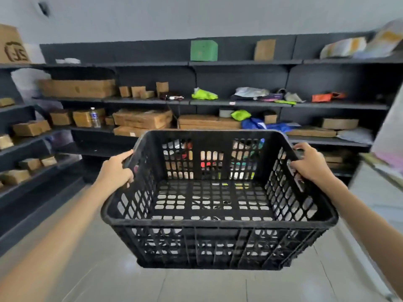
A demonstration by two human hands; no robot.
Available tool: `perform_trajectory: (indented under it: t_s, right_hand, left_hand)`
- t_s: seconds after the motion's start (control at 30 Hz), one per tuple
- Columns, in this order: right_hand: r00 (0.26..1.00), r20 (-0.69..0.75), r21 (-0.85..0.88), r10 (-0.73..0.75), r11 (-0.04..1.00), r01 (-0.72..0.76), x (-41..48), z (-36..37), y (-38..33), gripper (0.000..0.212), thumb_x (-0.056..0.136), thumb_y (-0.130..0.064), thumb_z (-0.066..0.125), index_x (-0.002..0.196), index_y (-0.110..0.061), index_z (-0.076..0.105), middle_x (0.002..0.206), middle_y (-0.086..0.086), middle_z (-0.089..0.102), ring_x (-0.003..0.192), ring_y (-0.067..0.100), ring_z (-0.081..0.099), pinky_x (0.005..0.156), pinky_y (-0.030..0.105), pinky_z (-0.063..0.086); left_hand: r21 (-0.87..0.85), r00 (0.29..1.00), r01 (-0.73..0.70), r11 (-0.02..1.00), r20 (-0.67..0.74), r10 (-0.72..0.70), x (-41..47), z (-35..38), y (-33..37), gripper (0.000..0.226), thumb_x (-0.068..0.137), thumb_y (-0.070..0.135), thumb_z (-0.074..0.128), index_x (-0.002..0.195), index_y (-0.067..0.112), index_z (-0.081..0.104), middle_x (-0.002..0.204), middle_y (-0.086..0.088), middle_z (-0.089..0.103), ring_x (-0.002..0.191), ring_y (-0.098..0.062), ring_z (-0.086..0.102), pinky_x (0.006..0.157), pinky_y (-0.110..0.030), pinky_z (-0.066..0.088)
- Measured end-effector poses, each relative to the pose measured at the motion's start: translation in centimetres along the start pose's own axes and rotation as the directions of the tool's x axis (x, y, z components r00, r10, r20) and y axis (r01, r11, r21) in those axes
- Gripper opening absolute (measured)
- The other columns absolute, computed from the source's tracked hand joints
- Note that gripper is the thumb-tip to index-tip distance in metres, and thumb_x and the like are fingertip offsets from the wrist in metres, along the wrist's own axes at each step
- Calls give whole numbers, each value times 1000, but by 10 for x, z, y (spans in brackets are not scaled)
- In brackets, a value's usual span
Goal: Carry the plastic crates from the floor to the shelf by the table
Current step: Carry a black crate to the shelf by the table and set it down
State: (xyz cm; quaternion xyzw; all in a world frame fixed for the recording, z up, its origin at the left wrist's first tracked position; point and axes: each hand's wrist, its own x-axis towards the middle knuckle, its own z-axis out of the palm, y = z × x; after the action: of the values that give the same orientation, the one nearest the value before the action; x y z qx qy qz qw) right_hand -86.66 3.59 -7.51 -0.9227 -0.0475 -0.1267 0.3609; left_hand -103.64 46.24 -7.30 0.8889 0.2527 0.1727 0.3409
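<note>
Two hands grasping one empty black crate [218,223] off the floor, left hand [116,171] and right hand [310,163] clenched on its side rims, dark shelves [239,103] just beyond the crate, boxes on them.

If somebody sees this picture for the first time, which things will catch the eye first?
First comes the black plastic crate, empty, held in the air at the centre, with the left hand and the right hand gripping its side rims. Behind it stand dark shelves with cardboard boxes; a green box stands out on the top shelf.
</note>
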Motion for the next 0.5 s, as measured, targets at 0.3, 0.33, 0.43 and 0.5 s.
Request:
perform_trajectory:
  t_s: [0.3, 0.33, 0.43, 0.5]
  right_hand:
    - [971, -153, -52, 182, 980, -192, 85, -16, 70, 42, 77, -6, 62, 116, -15, 50, 89, 17, 66, 41, 19, 60, 36, 25, 38]
    - [968, -163, -59, 189, 978, -201, 93, -20, 80, 42, 76, -6, 61, 116, -15, 50, 91, 19, 67, 43, 23, 63, 34, 27, 41]
    - [952, -205, -68, 226, 967, -244, 119, -29, 112, 46, 75, -1, 59, 119, -11, 49, 85, 21, 67, 45, 26, 64, 36, 26, 44]
    - [948, -205, -70, 242, 963, -261, 133, -35, 132, 45, 77, 1, 58, 121, -8, 48, 77, 18, 65, 40, 19, 62, 37, 26, 44]
  left_hand:
    - [-46, 969, -148, 988, 191, 154, 133, 120, 76, 79, 73, -11, 60, 144, 18, 40, 71, -8, 63, 43, -5, 54, 49, -24, 45]
    - [-62, 963, -161, 985, 211, 171, 143, 133, 86, 79, 73, -12, 60, 144, 17, 40, 88, -14, 68, 41, 0, 57, 46, -22, 44]
    - [-79, 950, -197, 977, 230, 210, 169, 176, 119, 78, 73, -12, 62, 143, 17, 42, 120, -24, 64, 40, 14, 53, 47, -23, 42]
    - [-61, 943, -223, 973, 241, 231, 185, 206, 143, 77, 74, -11, 62, 143, 17, 42, 114, -26, 67, 43, -5, 56, 46, -23, 39]
